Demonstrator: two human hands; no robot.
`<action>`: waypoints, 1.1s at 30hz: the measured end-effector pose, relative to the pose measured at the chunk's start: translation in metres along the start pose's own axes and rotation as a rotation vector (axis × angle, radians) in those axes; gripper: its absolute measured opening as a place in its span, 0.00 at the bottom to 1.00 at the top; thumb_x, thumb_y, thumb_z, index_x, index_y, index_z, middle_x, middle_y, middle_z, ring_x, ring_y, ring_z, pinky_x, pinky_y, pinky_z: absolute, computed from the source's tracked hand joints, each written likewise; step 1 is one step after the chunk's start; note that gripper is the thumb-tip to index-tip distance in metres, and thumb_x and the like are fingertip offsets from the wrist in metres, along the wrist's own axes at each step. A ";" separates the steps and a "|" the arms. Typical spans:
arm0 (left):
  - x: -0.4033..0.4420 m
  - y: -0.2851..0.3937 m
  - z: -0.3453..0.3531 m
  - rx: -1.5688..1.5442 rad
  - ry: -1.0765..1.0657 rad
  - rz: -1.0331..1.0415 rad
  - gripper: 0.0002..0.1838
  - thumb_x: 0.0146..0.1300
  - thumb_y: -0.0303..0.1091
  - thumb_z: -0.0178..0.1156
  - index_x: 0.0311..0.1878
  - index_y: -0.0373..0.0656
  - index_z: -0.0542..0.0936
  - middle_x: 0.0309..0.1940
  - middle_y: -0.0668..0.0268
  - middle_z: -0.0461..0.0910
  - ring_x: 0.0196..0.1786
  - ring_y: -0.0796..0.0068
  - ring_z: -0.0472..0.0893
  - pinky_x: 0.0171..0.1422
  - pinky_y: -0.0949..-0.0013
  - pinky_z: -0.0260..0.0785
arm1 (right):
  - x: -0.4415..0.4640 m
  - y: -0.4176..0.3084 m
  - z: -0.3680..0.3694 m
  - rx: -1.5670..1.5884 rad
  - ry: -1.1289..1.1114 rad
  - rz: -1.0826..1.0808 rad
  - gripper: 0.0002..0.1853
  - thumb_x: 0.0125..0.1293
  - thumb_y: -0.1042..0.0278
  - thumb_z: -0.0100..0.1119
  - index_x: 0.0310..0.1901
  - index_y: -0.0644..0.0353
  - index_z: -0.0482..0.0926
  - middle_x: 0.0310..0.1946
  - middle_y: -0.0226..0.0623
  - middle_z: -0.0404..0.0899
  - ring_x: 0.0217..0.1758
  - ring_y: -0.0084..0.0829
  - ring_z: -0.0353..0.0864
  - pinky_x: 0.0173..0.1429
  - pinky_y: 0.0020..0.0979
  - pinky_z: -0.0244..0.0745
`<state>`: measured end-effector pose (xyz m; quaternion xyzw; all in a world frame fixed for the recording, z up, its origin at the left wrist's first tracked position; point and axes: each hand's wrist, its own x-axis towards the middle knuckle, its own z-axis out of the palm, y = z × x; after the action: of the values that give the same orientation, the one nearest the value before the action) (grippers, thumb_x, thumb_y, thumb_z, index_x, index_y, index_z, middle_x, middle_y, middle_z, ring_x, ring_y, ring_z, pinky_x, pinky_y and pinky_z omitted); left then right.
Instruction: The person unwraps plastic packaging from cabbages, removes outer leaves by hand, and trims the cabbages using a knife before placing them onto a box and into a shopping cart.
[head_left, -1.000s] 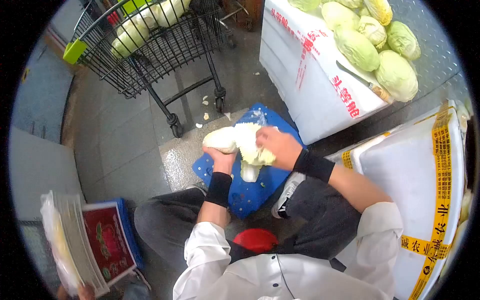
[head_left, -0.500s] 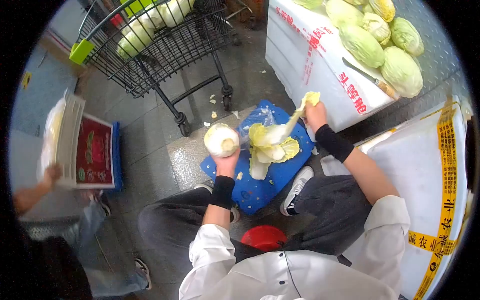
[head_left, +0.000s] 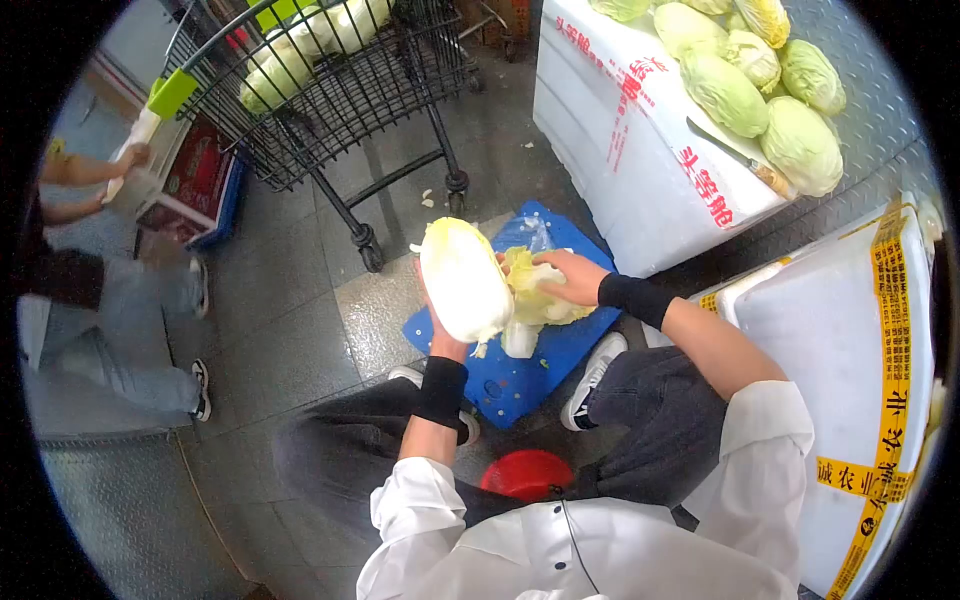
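Note:
A pale napa cabbage (head_left: 462,280) is held up in my left hand (head_left: 440,325), whose fingers wrap round its far side and are partly hidden. Just right of it, my right hand (head_left: 572,277) has its fingers closed on loose cabbage leaves (head_left: 540,300). These leaves lie over a blue mat (head_left: 505,385) on the floor between my feet. A clear plastic bag (head_left: 535,233) shows behind the leaves.
A black shopping cart (head_left: 330,110) holding cabbages stands ahead. Several green cabbages (head_left: 803,145) and a knife (head_left: 735,155) are on a white box (head_left: 640,150). Another taped box (head_left: 830,350) is at right. A person carries crates (head_left: 195,180) at left. A red stool (head_left: 527,474) is beneath me.
The cabbage in my left hand has tipped from base-facing to lengthwise. My right hand has come down from the right onto the loose leaves. The other person has moved forward with the crates.

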<state>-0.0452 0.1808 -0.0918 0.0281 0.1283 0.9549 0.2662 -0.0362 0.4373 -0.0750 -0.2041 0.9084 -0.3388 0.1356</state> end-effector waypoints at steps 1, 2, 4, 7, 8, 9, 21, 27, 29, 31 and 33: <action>-0.003 -0.004 0.002 -0.014 0.038 -0.020 0.47 0.62 0.74 0.43 0.69 0.41 0.62 0.61 0.46 0.70 0.57 0.45 0.75 0.59 0.40 0.71 | 0.006 -0.012 -0.010 0.156 -0.015 0.106 0.26 0.66 0.57 0.58 0.62 0.60 0.69 0.60 0.48 0.71 0.61 0.43 0.74 0.63 0.37 0.70; -0.006 -0.008 0.004 -0.030 0.077 -0.041 0.47 0.62 0.74 0.43 0.69 0.41 0.62 0.61 0.46 0.70 0.58 0.45 0.75 0.59 0.40 0.72 | 0.010 -0.024 -0.018 0.312 -0.031 0.212 0.28 0.67 0.54 0.58 0.62 0.61 0.69 0.61 0.49 0.70 0.61 0.43 0.75 0.63 0.37 0.70; -0.008 -0.007 0.013 -0.033 0.059 -0.079 0.46 0.63 0.74 0.41 0.70 0.42 0.61 0.62 0.46 0.70 0.59 0.45 0.75 0.58 0.41 0.72 | 0.009 -0.050 -0.030 0.473 0.018 0.193 0.27 0.71 0.51 0.52 0.64 0.61 0.67 0.61 0.45 0.71 0.62 0.38 0.73 0.61 0.36 0.71; -0.003 -0.003 0.026 -0.003 0.016 -0.104 0.45 0.64 0.73 0.40 0.70 0.43 0.62 0.62 0.48 0.71 0.59 0.47 0.76 0.58 0.43 0.73 | 0.006 -0.081 -0.041 0.690 0.040 0.174 0.29 0.73 0.49 0.50 0.67 0.61 0.62 0.62 0.43 0.70 0.65 0.35 0.71 0.61 0.37 0.71; -0.001 -0.004 0.026 0.001 0.084 -0.096 0.45 0.64 0.73 0.40 0.69 0.42 0.63 0.61 0.49 0.72 0.58 0.49 0.77 0.58 0.46 0.74 | 0.005 -0.086 -0.041 0.758 0.042 0.170 0.31 0.73 0.49 0.51 0.68 0.61 0.60 0.62 0.43 0.70 0.66 0.34 0.70 0.61 0.38 0.71; 0.001 -0.006 0.027 0.007 0.152 -0.092 0.46 0.64 0.74 0.40 0.69 0.42 0.64 0.60 0.49 0.73 0.56 0.50 0.78 0.59 0.48 0.74 | 0.006 -0.085 -0.035 0.732 0.082 0.156 0.34 0.71 0.47 0.53 0.68 0.62 0.59 0.62 0.46 0.70 0.64 0.36 0.72 0.62 0.37 0.70; 0.012 -0.036 0.041 0.193 0.199 -0.268 0.43 0.68 0.70 0.38 0.70 0.40 0.62 0.63 0.53 0.71 0.60 0.56 0.76 0.64 0.55 0.72 | 0.000 -0.068 -0.030 0.328 0.179 0.261 0.44 0.55 0.43 0.71 0.61 0.71 0.66 0.52 0.50 0.77 0.55 0.37 0.78 0.60 0.33 0.72; -0.001 -0.026 0.038 0.385 0.196 -0.192 0.35 0.71 0.56 0.49 0.69 0.38 0.62 0.63 0.54 0.71 0.62 0.61 0.76 0.67 0.59 0.69 | 0.001 -0.082 -0.036 0.420 0.309 0.187 0.49 0.49 0.39 0.73 0.62 0.71 0.65 0.52 0.52 0.78 0.55 0.38 0.80 0.61 0.33 0.73; 0.003 -0.015 0.052 0.457 0.186 -0.208 0.33 0.70 0.52 0.53 0.69 0.38 0.63 0.62 0.54 0.72 0.61 0.63 0.76 0.65 0.61 0.70 | 0.002 -0.093 -0.052 0.474 0.326 0.128 0.48 0.51 0.41 0.73 0.63 0.70 0.64 0.54 0.51 0.77 0.57 0.36 0.78 0.62 0.33 0.72; 0.019 -0.001 0.072 0.506 0.157 -0.234 0.32 0.69 0.48 0.56 0.68 0.38 0.63 0.60 0.55 0.73 0.59 0.65 0.76 0.63 0.63 0.72 | 0.002 -0.101 -0.065 0.547 0.337 0.093 0.46 0.54 0.45 0.72 0.65 0.69 0.62 0.56 0.50 0.75 0.58 0.34 0.76 0.63 0.33 0.71; 0.029 0.008 0.093 0.672 0.194 -0.221 0.31 0.69 0.48 0.56 0.68 0.40 0.62 0.58 0.58 0.73 0.58 0.70 0.76 0.60 0.66 0.73 | 0.012 -0.090 -0.065 0.778 0.314 -0.011 0.41 0.61 0.50 0.68 0.66 0.68 0.59 0.56 0.45 0.74 0.59 0.32 0.74 0.63 0.32 0.70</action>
<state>-0.0630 0.2105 -0.0005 0.0093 0.4619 0.8230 0.3304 -0.0467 0.4062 0.0313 -0.0882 0.7212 -0.6844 0.0607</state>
